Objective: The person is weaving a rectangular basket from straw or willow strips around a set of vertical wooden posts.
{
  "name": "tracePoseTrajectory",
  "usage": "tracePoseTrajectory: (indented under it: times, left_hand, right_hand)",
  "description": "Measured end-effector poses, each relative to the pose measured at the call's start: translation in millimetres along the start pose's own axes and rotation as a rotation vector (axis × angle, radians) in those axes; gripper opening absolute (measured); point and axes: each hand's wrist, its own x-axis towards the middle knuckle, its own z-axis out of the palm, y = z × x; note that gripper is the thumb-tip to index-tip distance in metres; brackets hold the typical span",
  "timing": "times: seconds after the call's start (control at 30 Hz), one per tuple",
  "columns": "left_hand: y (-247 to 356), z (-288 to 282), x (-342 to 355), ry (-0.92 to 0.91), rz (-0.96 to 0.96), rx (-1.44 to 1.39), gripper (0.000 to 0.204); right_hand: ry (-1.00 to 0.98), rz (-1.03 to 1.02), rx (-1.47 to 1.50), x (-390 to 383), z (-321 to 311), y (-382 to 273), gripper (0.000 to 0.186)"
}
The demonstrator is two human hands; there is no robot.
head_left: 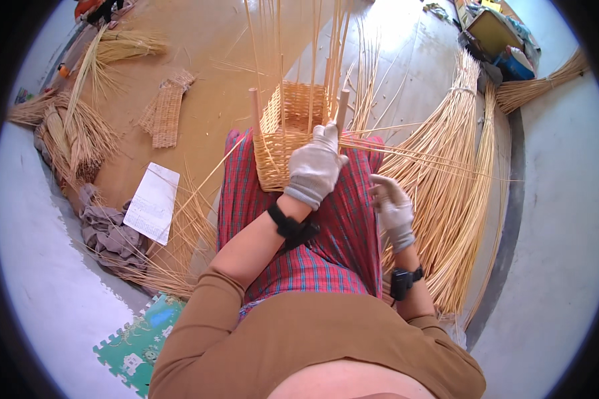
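Observation:
A part-woven wicker basket [269,156] rests on my lap over a red plaid cloth [239,193]. Tall thin stakes rise from its walls, and thicker wooden posts [254,106] stand at its corners. My left hand [315,165], in a white knit glove, is closed on the near right corner of the basket, beside a post. Loose wicker strands [432,153] run out to the right from that corner. My right hand [393,203], gloved too, is off the basket to the right, below those strands. Its fingers are loosely bent and apart, with nothing visible in them.
Long bundles of wicker rods [439,199] lie along the right side. More bundles [80,139] lie at the far left, near flat woven panels [168,113]. A white sheet [152,203], grey cloth [110,233] and green foam mat [143,346] are on the left.

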Motion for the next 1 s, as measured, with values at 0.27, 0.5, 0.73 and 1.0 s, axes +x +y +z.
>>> tracePoseTrajectory:
  times: [0.27, 0.5, 0.73, 1.0]
  left_hand:
    - [-63.6, -46.3, -65.0, 0.149, 0.156, -0.332, 0.059]
    - [-111.8, -81.3, -90.6, -0.056, 0.381, -0.655, 0.048]
    - [-196.0, -31.5, -15.2, -0.145, 0.299, -0.869, 0.050]
    - [-196.0, -27.2, -15.5, 0.030, 0.254, -0.728, 0.057]
  right_hand:
    - [0.068, -0.042, 0.277, 44.6, 27.4, -10.8, 0.028]
    - [0.223, 0.130, 0.051, 129.6, -61.0, 43.8, 0.071]
    - [0.314, 0.092, -0.052, 63.9, -27.5, 91.3, 0.065]
    - [0.121, -0.661, -0.460, 7.6, 77.2, -20.6, 0.019]
